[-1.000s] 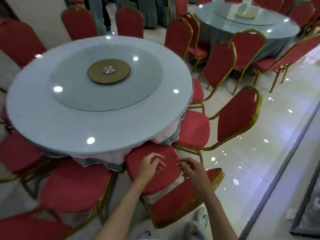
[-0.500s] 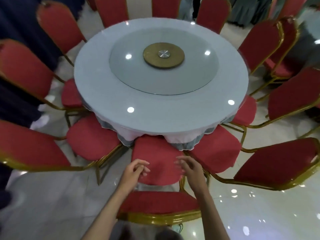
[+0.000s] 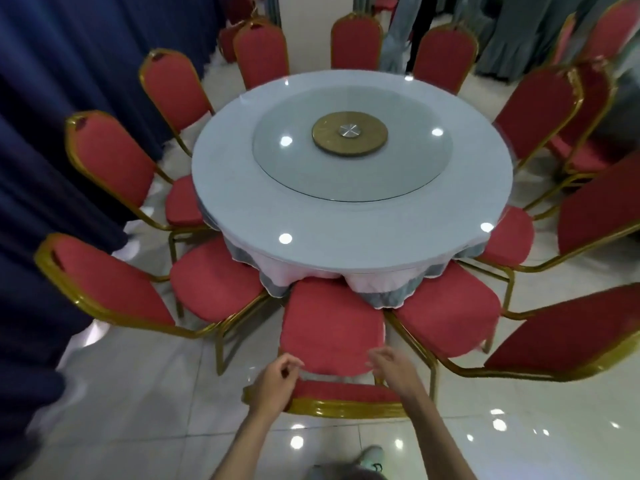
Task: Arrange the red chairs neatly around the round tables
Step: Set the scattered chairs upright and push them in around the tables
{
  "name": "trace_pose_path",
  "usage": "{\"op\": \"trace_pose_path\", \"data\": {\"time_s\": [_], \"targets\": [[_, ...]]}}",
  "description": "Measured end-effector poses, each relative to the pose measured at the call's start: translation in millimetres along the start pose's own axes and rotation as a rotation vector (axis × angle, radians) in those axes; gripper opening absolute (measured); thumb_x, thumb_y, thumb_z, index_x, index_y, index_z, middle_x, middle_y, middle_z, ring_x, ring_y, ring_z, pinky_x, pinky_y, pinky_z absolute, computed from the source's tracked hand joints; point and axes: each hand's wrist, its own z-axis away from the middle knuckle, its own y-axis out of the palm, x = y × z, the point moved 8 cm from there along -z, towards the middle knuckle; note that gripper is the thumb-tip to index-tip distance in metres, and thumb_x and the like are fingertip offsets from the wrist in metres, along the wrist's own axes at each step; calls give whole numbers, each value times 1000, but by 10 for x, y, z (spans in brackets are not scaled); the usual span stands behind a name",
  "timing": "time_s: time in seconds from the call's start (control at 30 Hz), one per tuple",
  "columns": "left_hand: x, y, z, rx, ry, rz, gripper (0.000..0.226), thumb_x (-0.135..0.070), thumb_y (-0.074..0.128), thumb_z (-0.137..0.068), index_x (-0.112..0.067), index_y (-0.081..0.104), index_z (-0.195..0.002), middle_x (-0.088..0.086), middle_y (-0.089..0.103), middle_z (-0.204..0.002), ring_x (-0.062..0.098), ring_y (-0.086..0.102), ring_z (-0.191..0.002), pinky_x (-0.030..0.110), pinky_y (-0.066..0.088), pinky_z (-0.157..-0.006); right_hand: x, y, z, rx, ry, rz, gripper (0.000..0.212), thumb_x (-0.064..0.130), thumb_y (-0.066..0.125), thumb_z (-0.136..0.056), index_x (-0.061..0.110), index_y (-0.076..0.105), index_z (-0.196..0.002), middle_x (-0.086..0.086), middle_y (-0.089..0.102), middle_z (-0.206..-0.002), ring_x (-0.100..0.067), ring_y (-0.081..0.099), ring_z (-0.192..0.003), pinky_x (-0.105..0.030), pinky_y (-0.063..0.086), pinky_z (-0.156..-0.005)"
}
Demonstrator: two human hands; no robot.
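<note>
I see my left hand [image 3: 277, 378] and right hand [image 3: 392, 370] hovering over the nearest red padded chair with a ribbed gold metal frame [image 3: 331, 329]. The fingers of both are loosely curled and grip nothing; the right is blurred. The chair's rounded fabric seat points at the round, smooth pale-grey table [image 3: 346, 242], its front edge just under the draped pink-and-grey tablecloth hem [image 3: 311, 277]. More matching chairs ring the table, the neighbouring seats on both sides touching this one. A clear glass turntable [image 3: 408, 168] lies on top, around a flat brass-coloured disc [image 3: 329, 133]. The glossy white tiled floor [image 3: 138, 410] reflects ceiling lights; dark blue pleated curtains [image 3: 52, 133] hang at left.
</note>
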Motion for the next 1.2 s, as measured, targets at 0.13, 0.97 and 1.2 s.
{"op": "trace_pose_path", "data": {"time_s": [0.13, 0.97, 1.2], "targets": [[-89, 16, 149, 22, 115, -48, 29, -61, 68, -87, -33, 67, -82, -16, 68, -75, 0, 63, -72, 20, 42, -57, -447, 98, 277, -40, 66, 283, 22, 37, 55, -101, 24, 72, -100, 5, 71, -100, -13, 66, -95, -34, 52, -90], [167, 150, 440, 23, 120, -163, 34, -46, 53, -100, -25, 55, -74, -8, 61, -78, 10, 58, -85, 40, 39, -100, -446, 127, 749, -271, -184, -88, 36, 4, 70, -91, 37, 73, -105, 7, 66, -122, -14, 58, -119, -42, 52, -102], [157, 166, 418, -26, 103, -176, 38, -47, 52, -101, -24, 51, -71, -7, 56, -72, 13, 57, -84, 41, 36, -96, -395, 69, 808, -227, -210, -108, 37, 5, 65, -95, 38, 71, -109, 10, 61, -132, -13, 52, -129, -45, 46, -110]]}}
